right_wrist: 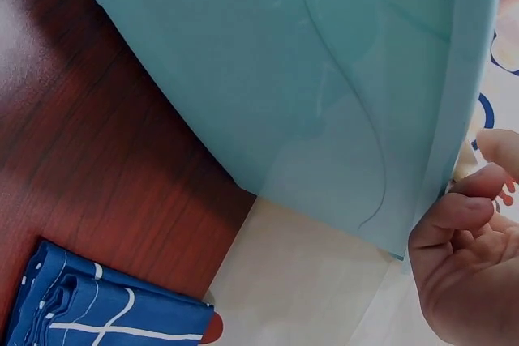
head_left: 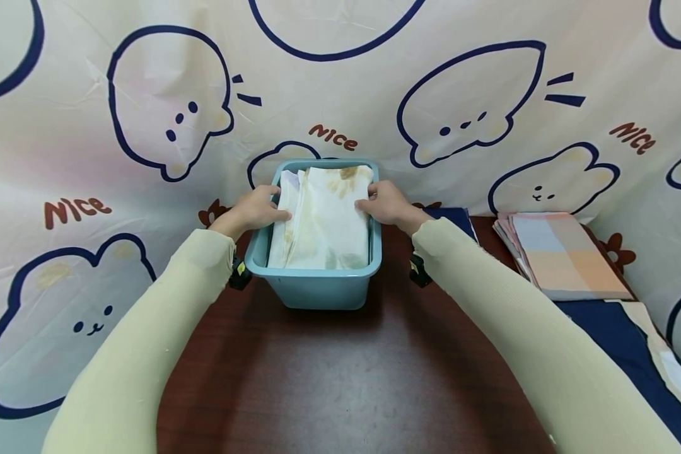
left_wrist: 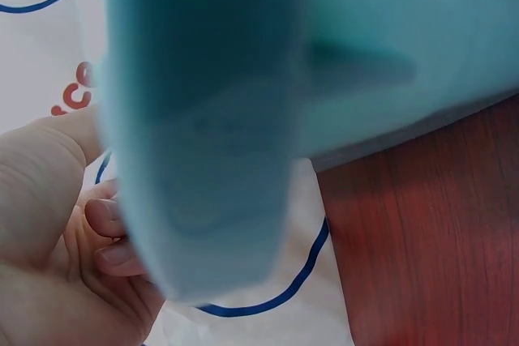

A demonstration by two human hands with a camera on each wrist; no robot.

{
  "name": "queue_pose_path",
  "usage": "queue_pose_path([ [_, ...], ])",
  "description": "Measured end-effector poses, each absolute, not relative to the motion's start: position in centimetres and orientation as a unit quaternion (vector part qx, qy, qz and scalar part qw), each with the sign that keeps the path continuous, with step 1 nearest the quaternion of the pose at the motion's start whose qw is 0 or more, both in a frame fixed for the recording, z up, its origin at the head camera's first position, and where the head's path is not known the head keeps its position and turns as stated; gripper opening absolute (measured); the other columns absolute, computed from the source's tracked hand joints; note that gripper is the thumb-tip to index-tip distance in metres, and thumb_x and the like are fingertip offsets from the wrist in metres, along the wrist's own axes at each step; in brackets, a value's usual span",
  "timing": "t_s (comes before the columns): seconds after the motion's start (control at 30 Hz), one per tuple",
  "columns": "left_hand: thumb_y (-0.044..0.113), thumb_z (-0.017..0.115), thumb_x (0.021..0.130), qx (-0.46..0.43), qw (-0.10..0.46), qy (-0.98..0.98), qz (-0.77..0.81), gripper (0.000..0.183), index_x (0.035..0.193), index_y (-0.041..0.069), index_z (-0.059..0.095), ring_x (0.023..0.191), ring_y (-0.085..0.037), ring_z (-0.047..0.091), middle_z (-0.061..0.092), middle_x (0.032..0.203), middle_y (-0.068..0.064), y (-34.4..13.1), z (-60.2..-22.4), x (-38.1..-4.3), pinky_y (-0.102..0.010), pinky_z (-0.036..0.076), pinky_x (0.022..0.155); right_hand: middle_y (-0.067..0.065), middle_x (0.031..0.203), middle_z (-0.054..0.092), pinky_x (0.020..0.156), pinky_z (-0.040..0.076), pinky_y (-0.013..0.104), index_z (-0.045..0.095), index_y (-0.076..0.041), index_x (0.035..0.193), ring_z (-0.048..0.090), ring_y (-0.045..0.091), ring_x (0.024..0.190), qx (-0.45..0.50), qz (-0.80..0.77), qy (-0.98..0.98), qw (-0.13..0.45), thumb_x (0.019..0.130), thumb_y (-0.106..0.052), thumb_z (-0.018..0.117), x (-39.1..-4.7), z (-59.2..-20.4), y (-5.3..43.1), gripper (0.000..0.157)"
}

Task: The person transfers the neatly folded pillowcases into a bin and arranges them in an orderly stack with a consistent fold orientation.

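Observation:
A light-blue plastic bin (head_left: 318,290) stands on the table, holding folded white cloth (head_left: 337,217) with faint tan and grey leaf prints. My left hand (head_left: 255,208) is at the cloth's left edge, thumb on top and fingers curled by the bin's rim. On the other side, my right hand (head_left: 388,203) pinches the cloth's right edge between thumb and fingers. In the left wrist view the blurred bin wall (left_wrist: 211,184) hides part of the left hand (left_wrist: 73,241). In the right wrist view, the right hand (right_wrist: 470,257) is curled just beyond the bin's rim.
The dark red-brown table (head_left: 340,384) meets a printed curtain (head_left: 329,94) behind the bin. To the right lie a folded navy cloth (head_left: 456,221), a stack of checked pastel cloths (head_left: 573,252) and dark blue fabric (head_left: 613,334) with a cream edge.

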State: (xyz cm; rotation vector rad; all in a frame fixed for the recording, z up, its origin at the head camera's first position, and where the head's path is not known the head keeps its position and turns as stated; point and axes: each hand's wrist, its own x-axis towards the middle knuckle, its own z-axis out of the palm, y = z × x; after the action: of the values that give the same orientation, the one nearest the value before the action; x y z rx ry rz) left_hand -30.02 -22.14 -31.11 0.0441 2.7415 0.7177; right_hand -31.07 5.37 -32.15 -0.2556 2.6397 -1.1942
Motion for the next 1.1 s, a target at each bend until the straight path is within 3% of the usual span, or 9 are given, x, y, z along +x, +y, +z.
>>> queue_pose_path([
  [0.07, 0.027, 0.061, 0.101, 0.019, 0.145, 0.958, 0.246, 0.06, 0.151, 0.002, 0.038, 0.118, -0.037, 0.061, 0.056, 0.138, -0.025, -22.2, -31.2, -30.1, -0.055, 0.053, 0.101, -0.005, 0.055, 0.031, 0.056, 0.034, 0.025, 0.051, -0.007, 0.077, 0.034, 0.011, 0.052, -0.092, -0.409, 0.901, 0.116, 0.102, -0.025, 0.059, -31.1, -32.1, 5.4, 0.032],
  [0.13, 0.028, 0.059, 0.102, 0.023, 0.138, 0.959, 0.245, 0.051, 0.143, 0.002, 0.045, 0.112, -0.035, 0.062, 0.06, 0.131, -0.023, -22.2, -31.2, -30.1, -0.055, 0.053, 0.1, -0.005, 0.057, 0.034, 0.058, 0.035, 0.025, 0.056, -0.008, 0.08, 0.036, 0.011, 0.053, -0.095, -0.411, 0.899, 0.117, 0.103, -0.027, 0.058, -31.0, -32.0, 5.4, 0.03],
  [0.23, 0.029, 0.057, 0.102, 0.031, 0.132, 0.959, 0.251, 0.042, 0.135, 0.003, 0.052, 0.108, -0.033, 0.062, 0.068, 0.121, -0.021, -22.1, -31.2, -29.9, -0.056, 0.053, 0.099, -0.004, 0.06, 0.042, 0.061, 0.039, 0.026, 0.067, -0.006, 0.101, 0.042, 0.01, 0.056, -0.093, -0.423, 0.892, 0.13, 0.104, -0.029, 0.057, -30.8, -31.8, 5.6, 0.025],
  [0.3, 0.03, 0.056, 0.103, 0.038, 0.133, 0.956, 0.258, 0.04, 0.133, 0.004, 0.053, 0.109, -0.032, 0.063, 0.072, 0.116, -0.019, -22.1, -31.0, -29.7, -0.056, 0.053, 0.099, -0.004, 0.063, 0.048, 0.061, 0.042, 0.026, 0.068, -0.007, 0.12, 0.045, 0.01, 0.057, -0.089, -0.434, 0.886, 0.138, 0.104, -0.029, 0.056, -30.6, -31.6, 5.7, 0.03],
  [0.37, 0.031, 0.055, 0.103, 0.042, 0.133, 0.955, 0.261, 0.04, 0.133, 0.005, 0.053, 0.111, -0.032, 0.063, 0.075, 0.114, -0.018, -22.1, -31.0, -29.7, -0.056, 0.053, 0.098, -0.003, 0.066, 0.052, 0.06, 0.043, 0.026, 0.065, -0.006, 0.127, 0.046, 0.01, 0.055, -0.086, -0.445, 0.88, 0.145, 0.104, -0.028, 0.055, -30.6, -31.5, 5.9, 0.034],
  [0.5, 0.03, 0.054, 0.104, 0.042, 0.135, 0.953, 0.267, 0.039, 0.133, 0.004, 0.053, 0.114, -0.033, 0.063, 0.075, 0.113, -0.018, -22.2, -31.0, -29.7, -0.056, 0.054, 0.097, 0.003, 0.087, 0.066, 0.055, 0.042, 0.024, 0.065, -0.004, 0.127, 0.043, 0.009, 0.053, -0.086, -0.45, 0.877, 0.144, 0.104, -0.027, 0.055, -30.7, -31.6, 5.9, 0.034],
  [0.63, 0.03, 0.054, 0.103, 0.037, 0.138, 0.951, 0.274, 0.04, 0.133, 0.004, 0.052, 0.115, -0.034, 0.064, 0.075, 0.113, -0.019, -22.3, -31.0, -29.8, -0.057, 0.055, 0.097, 0.009, 0.107, 0.069, 0.056, 0.042, 0.024, 0.066, -0.003, 0.124, 0.043, 0.009, 0.053, -0.09, -0.454, 0.875, 0.141, 0.104, -0.026, 0.054, -30.7, -31.6, 5.8, 0.032],
  [0.93, 0.029, 0.054, 0.104, 0.049, 0.129, 0.947, 0.291, 0.039, 0.133, 0.002, 0.053, 0.117, -0.037, 0.065, 0.074, 0.113, -0.021, -22.7, -31.3, -29.4, -0.057, 0.054, 0.098, 0.017, 0.12, 0.072, 0.066, 0.048, 0.031, 0.063, -0.002, 0.129, 0.05, 0.013, 0.061, -0.099, -0.485, 0.858, 0.137, 0.106, -0.025, 0.051, -30.8, -32.3, 6.1, 0.034],
  [1.1, 0.028, 0.052, 0.105, 0.053, 0.117, 0.937, 0.325, 0.036, 0.131, 0.002, 0.054, 0.115, -0.036, 0.066, 0.074, 0.112, -0.022, -22.7, -31.5, -29.3, -0.055, 0.053, 0.098, 0.017, 0.119, 0.072, 0.064, 0.048, 0.029, 0.062, -0.001, 0.131, 0.051, 0.013, 0.059, -0.102, -0.495, 0.852, 0.136, 0.107, -0.025, 0.049, -30.8, -32.4, 6.6, 0.036],
])
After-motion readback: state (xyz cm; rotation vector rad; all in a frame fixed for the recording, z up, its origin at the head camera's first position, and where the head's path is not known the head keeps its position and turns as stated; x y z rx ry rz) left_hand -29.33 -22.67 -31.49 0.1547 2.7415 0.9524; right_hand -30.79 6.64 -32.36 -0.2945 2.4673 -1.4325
